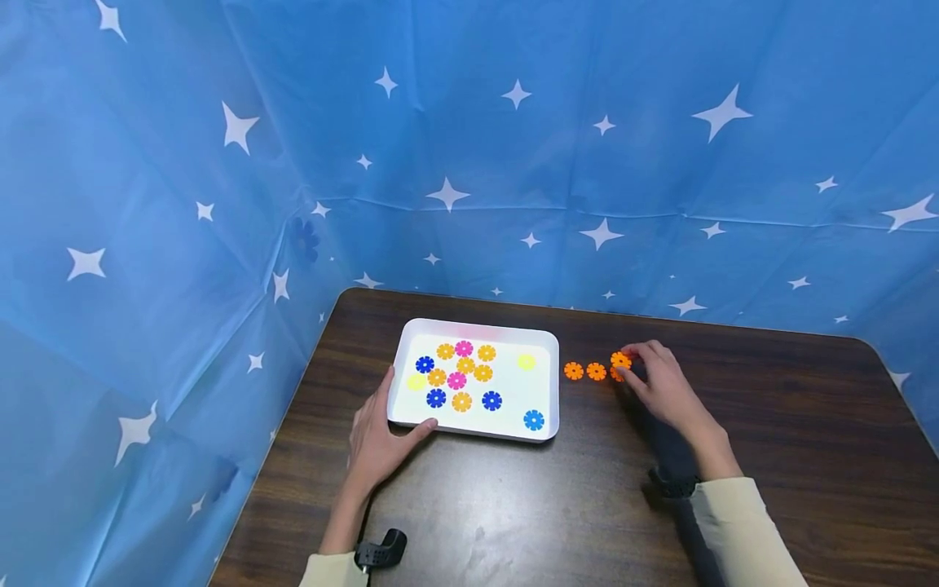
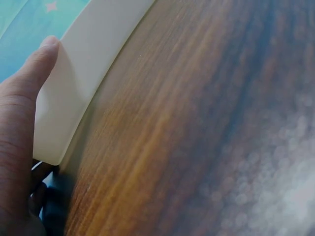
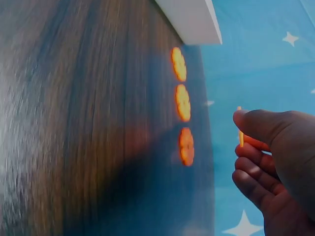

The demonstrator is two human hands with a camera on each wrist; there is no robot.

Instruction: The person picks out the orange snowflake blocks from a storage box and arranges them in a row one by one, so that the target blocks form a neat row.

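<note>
My left hand (image 1: 377, 444) grips the near left corner of a white tray (image 1: 506, 379), thumb along its front wall and fingers along the left side. In the left wrist view the thumb (image 2: 34, 73) lies against the tray's outer wall. My right hand (image 1: 663, 387) pinches a notched orange plastic disc (image 1: 620, 357) between thumb and fingers. The right wrist view shows that disc (image 3: 241, 129) edge-on, raised off the table. Three more orange discs (image 1: 597, 372) lie in a row right of the tray; the held one partly covers the third in the head view.
Inside the tray lie several notched discs: lighter orange (image 1: 462, 402), pink (image 1: 456, 381), dark blue (image 1: 492, 400), yellow (image 1: 526, 362) and a lighter blue one (image 1: 534, 420). The dark wooden table (image 1: 513, 505) meets a blue star-patterned cloth (image 1: 484, 147) at its back and left edges.
</note>
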